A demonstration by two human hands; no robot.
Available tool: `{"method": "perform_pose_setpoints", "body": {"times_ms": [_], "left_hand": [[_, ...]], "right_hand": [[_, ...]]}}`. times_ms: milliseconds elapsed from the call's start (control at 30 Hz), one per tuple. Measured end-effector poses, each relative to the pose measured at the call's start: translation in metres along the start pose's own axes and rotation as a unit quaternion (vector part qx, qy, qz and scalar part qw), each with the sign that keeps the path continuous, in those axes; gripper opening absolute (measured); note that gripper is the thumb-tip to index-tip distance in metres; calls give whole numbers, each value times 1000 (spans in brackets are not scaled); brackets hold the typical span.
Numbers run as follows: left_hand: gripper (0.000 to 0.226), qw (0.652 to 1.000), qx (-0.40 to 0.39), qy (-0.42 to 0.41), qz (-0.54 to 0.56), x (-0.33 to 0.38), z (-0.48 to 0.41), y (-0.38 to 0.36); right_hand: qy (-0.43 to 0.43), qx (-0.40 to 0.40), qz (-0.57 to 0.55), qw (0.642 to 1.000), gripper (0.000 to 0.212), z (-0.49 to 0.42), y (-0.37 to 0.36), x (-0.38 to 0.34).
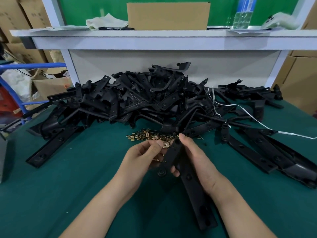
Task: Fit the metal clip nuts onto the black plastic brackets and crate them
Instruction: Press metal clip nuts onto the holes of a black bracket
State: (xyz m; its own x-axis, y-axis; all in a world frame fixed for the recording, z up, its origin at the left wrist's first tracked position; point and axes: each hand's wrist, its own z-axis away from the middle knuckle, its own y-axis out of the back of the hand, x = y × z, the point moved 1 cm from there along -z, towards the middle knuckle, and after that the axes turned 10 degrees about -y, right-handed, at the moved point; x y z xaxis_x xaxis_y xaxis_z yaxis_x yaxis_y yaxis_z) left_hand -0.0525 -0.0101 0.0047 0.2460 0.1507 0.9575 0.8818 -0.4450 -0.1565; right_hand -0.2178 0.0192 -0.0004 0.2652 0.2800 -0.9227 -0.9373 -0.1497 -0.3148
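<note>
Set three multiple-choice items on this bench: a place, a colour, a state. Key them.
1. Where does the heap of clip nuts lie?
A. On the shelf
B. On the green mat, before the bracket pile
C. Inside the cardboard box
2. What colour are those nuts?
A. Blue
B. White
C. Brassy gold
3. What is the left hand doing?
A. Pinching a single nut beside the held bracket
B. Lying flat on the mat
C. Lifting a bottle
Key: 1 B, it sits on the mat; 2 C, they glint gold; 3 A, its fingers pinch one nut.
</note>
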Motion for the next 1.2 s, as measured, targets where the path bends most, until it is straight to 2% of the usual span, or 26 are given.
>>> {"method": "perform_pose_setpoints", "body": {"times_ms": [167, 433, 533, 700, 900, 1200], "left_hand": [[27, 999, -21, 21, 35, 4, 2, -2], [24, 997, -33, 18, 68, 3, 0, -1], [22, 997, -24, 22, 74, 3, 0, 0], [24, 997, -42, 16, 65, 3, 1, -1], [28, 997, -54, 7, 52, 3, 1, -1], [26, 999, -24, 24, 40, -2, 1, -3]], "right_hand": [[-5, -11, 0, 1000, 63, 0, 0, 0], [-10, -21, 8, 1000, 64, 1, -1, 1], [-7, -26, 21, 999, 72, 1, 0, 0], [-7, -24, 25, 999, 64, 2, -1, 0], [-3, -24, 25, 999, 65, 3, -3, -1], [-19, -12, 45, 999, 69, 5, -7, -1]]}}
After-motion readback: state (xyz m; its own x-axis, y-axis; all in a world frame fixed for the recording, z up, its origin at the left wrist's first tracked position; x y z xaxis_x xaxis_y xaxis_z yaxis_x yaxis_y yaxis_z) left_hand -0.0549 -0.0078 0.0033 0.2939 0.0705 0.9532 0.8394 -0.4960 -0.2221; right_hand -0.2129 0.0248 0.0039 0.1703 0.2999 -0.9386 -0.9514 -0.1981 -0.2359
